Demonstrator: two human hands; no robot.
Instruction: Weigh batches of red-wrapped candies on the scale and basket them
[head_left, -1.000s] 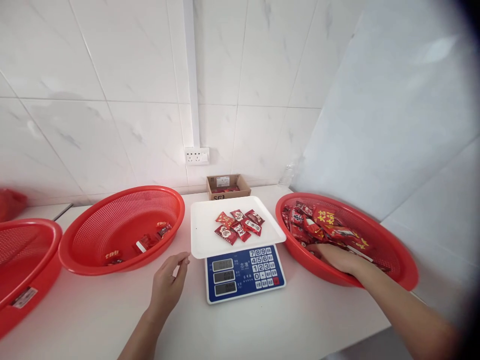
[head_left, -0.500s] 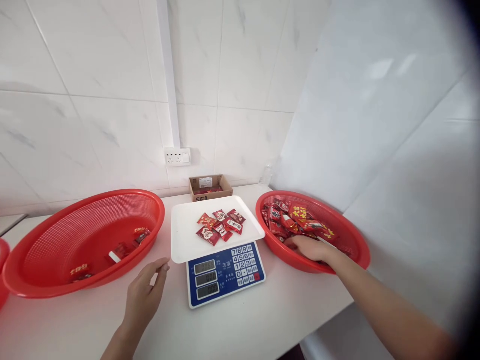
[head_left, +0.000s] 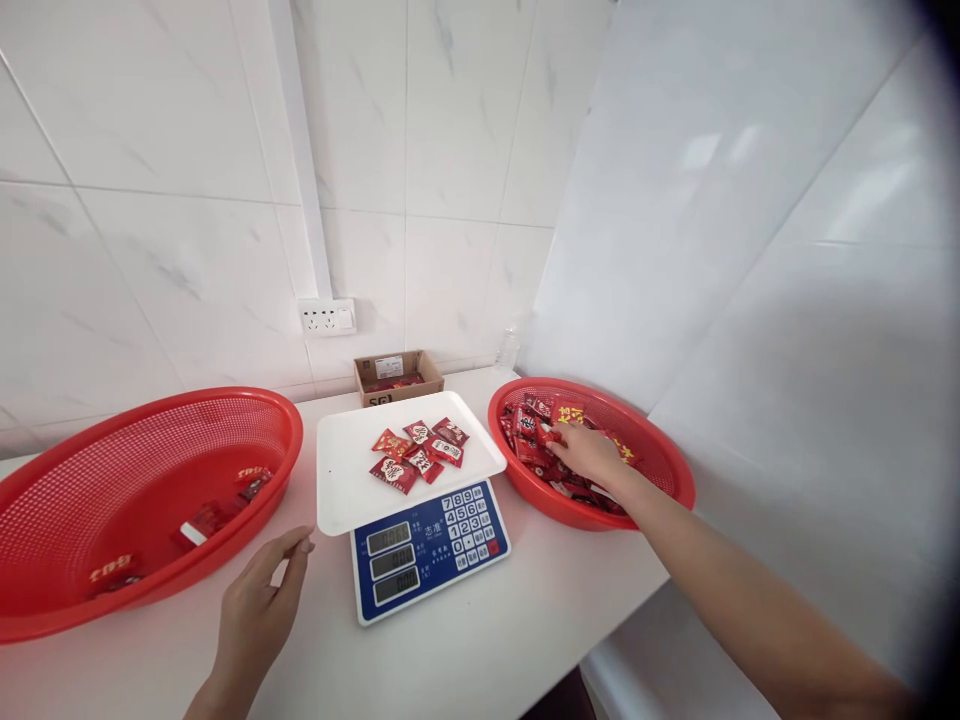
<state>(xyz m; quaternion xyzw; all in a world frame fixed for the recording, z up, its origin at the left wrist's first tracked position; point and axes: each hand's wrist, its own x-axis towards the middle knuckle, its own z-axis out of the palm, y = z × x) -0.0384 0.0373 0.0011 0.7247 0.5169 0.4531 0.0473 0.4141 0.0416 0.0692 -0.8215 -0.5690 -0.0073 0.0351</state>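
Observation:
My right hand [head_left: 589, 452] reaches into the right red basket [head_left: 517, 490], palm down over a pile of small red wrapped snack packets [head_left: 529, 422]. Its fingers are closed on a red packet [head_left: 553, 434] at the near side of the pile. My left hand [head_left: 262, 590] is by the front left corner of the scale tray [head_left: 341, 470], thumb and fingertips pinched together with nothing visible in them. Several red packets [head_left: 420, 452] lie in a loose cluster on the white tray. Beneath it, the blue scale panel [head_left: 431, 545] carries displays and a keypad.
At the left stands another red basket [head_left: 172, 400] with several packets at its bottom. A small cardboard box [head_left: 397, 377] with red packets sits behind the scale. A clear plastic object [head_left: 508, 347] is near the wall corner, and a socket [head_left: 327, 317] is on the wall.
My right hand has moved up and farther back within the right basket, onto the pile. The view has shifted, so everything sits further left. The packets on the tray look unchanged.

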